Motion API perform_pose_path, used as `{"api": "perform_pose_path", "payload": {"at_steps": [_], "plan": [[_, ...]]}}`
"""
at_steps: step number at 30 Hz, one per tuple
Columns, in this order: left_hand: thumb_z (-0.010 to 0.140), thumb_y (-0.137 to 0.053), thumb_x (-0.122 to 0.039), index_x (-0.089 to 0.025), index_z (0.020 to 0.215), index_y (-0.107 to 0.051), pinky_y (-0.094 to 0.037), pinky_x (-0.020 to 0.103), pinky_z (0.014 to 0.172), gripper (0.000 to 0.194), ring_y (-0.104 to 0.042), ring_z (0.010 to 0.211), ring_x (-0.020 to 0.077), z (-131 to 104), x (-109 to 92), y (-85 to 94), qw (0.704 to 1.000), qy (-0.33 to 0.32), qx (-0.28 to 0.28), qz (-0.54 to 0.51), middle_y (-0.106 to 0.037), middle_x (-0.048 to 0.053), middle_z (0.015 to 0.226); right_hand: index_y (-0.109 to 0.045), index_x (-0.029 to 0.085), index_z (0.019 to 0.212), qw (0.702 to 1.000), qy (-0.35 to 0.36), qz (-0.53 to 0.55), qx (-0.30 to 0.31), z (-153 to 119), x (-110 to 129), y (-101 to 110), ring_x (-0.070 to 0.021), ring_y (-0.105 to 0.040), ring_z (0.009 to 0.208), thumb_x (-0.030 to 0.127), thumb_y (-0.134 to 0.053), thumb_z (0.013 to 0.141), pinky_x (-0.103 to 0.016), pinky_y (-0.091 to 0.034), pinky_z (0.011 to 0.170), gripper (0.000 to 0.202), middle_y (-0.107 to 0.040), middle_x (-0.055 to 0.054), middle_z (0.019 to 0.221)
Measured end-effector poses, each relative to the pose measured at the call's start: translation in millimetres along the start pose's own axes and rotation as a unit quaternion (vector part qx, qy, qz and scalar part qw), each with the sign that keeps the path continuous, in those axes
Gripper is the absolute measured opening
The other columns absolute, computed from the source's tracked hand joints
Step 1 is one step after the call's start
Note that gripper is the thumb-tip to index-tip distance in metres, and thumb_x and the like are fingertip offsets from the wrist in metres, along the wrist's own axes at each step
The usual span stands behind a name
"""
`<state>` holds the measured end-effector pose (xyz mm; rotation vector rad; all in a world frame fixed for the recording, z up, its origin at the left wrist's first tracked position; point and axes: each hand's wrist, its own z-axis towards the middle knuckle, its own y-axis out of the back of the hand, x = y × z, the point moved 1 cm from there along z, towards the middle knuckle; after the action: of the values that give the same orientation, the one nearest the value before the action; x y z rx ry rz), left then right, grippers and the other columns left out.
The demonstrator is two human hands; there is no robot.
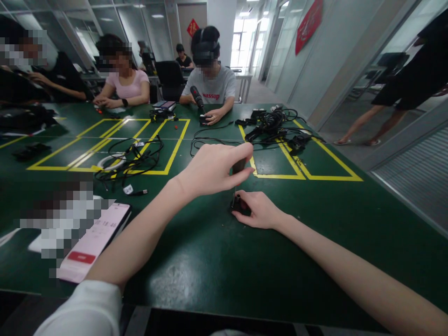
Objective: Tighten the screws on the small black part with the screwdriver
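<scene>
The left hand (213,170) grips a dark-handled tool (239,166) over a small black part (237,205) pinched by the right hand (263,210); green tabletop (217,261) extends to the near edge (196,310).

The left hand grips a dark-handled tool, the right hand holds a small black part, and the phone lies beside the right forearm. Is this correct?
Wrong side: the head view shows the phone beside the left forearm. The left hand grips the tool; the right hand holds the black part.

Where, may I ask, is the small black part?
The small black part is in the right hand, below the left hand, just right of head-view centre.
</scene>
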<state>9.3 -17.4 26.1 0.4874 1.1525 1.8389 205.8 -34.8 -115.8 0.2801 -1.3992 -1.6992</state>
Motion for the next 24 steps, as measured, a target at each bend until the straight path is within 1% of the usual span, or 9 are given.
{"api": "perform_pose_path", "payload": {"at_steps": [3,6,9,12,14,16,20,22,24], "plan": [[0.089,-0.057,-0.030,-0.019,0.093,-0.058,-0.037,0.027,0.063,0.012,-0.064,0.069,0.0168,0.1,-2.2,0.3,1.000,-0.009,0.002,-0.012,-0.070,0.001,0.080,-0.053,0.020,0.101,1.000,-0.002,-0.006,0.003,0.7,0.6,-2.0,-0.0181,-0.061,0.060,0.031,-0.060,0.091,-0.027,-0.036,0.059,0.017,-0.067,-0.001,0.073],[0.080,-0.057,-0.022,-0.018,0.099,-0.059,-0.043,0.028,0.069,0.019,-0.066,0.078,0.0184,-0.9,-4.2,1.5,1.000,-0.018,0.000,-0.017,-0.072,0.005,0.095,-0.052,0.021,0.099,1.000,-0.003,-0.009,0.004,0.8,0.6,-2.4,-0.0175,-0.060,0.058,0.031,-0.060,0.090,-0.027,-0.034,0.058,0.016,-0.067,-0.001,0.072],[0.085,-0.056,-0.023,-0.018,0.106,-0.060,-0.044,0.028,0.072,0.021,-0.067,0.082,0.0179,-1.8,-3.5,1.2,1.000,-0.015,0.004,-0.016,-0.073,0.006,0.101,-0.053,0.020,0.103,1.000,0.000,-0.017,-0.004,0.5,0.4,-2.4,-0.0177,-0.060,0.058,0.031,-0.060,0.091,-0.027,-0.034,0.058,0.018,-0.066,-0.001,0.071],[0.094,-0.057,-0.031,-0.020,0.114,-0.060,-0.041,0.025,0.068,0.023,-0.069,0.079,0.0162,-2.7,-1.6,0.5,1.000,-0.012,0.016,-0.021,-0.074,0.001,0.092,-0.054,0.019,0.103,1.000,0.002,-0.026,-0.010,0.1,0.2,-3.3,-0.0179,-0.061,0.059,0.033,-0.060,0.091,-0.027,-0.035,0.059,0.018,-0.066,-0.001,0.071],[0.096,-0.058,-0.036,-0.020,0.117,-0.061,-0.040,0.025,0.065,0.026,-0.069,0.077,0.0158,-3.3,-1.4,0.6,0.999,-0.013,0.022,-0.025,-0.073,-0.001,0.085,-0.054,0.020,0.102,0.999,0.002,-0.034,-0.011,-0.2,-0.2,-4.6,-0.0181,-0.061,0.060,0.033,-0.059,0.091,-0.027,-0.036,0.059,0.018,-0.066,-0.001,0.071],[0.094,-0.059,-0.035,-0.020,0.120,-0.061,-0.042,0.025,0.067,0.031,-0.070,0.079,0.0164,-3.9,-2.6,0.9,0.999,-0.014,0.023,-0.029,-0.074,-0.001,0.086,-0.054,0.020,0.098,0.999,0.002,-0.042,-0.015,-0.7,-0.7,-6.2,-0.0183,-0.062,0.060,0.034,-0.059,0.091,-0.027,-0.036,0.059,0.016,-0.067,-0.001,0.071],[0.086,-0.058,-0.024,-0.018,0.126,-0.061,-0.048,0.027,0.075,0.041,-0.071,0.087,0.0182,-4.9,-6.5,0.4,0.999,-0.018,0.017,-0.025,-0.075,0.004,0.102,-0.054,0.021,0.092,0.997,0.019,-0.058,-0.046,-2.0,-0.8,-8.5,-0.0193,-0.065,0.062,0.035,-0.059,0.092,-0.027,-0.038,0.059,0.015,-0.070,-0.004,0.073],[0.088,-0.057,-0.023,-0.019,0.127,-0.061,-0.048,0.027,0.075,0.040,-0.072,0.087,0.0176,-5.5,-7.0,-0.3,0.999,-0.017,0.022,-0.020,-0.075,0.004,0.104,-0.054,0.021,0.091,0.996,0.023,-0.060,-0.064,-2.4,0.0,-8.7,-0.0193,-0.065,0.061,0.036,-0.059,0.093,-0.027,-0.038,0.058,0.016,-0.071,-0.004,0.073],[0.093,-0.056,-0.027,-0.020,0.127,-0.061,-0.046,0.026,0.071,0.035,-0.072,0.083,0.0167,-6.3,-6.0,0.2,0.999,-0.009,0.029,-0.012,-0.076,0.001,0.099,-0.054,0.021,0.091,0.995,0.023,-0.060,-0.074,-2.7,0.9,-8.6,-0.0190,-0.065,0.060,0.036,-0.059,0.095,-0.027,-0.038,0.057,0.016,-0.071,-0.004,0.073]]}}
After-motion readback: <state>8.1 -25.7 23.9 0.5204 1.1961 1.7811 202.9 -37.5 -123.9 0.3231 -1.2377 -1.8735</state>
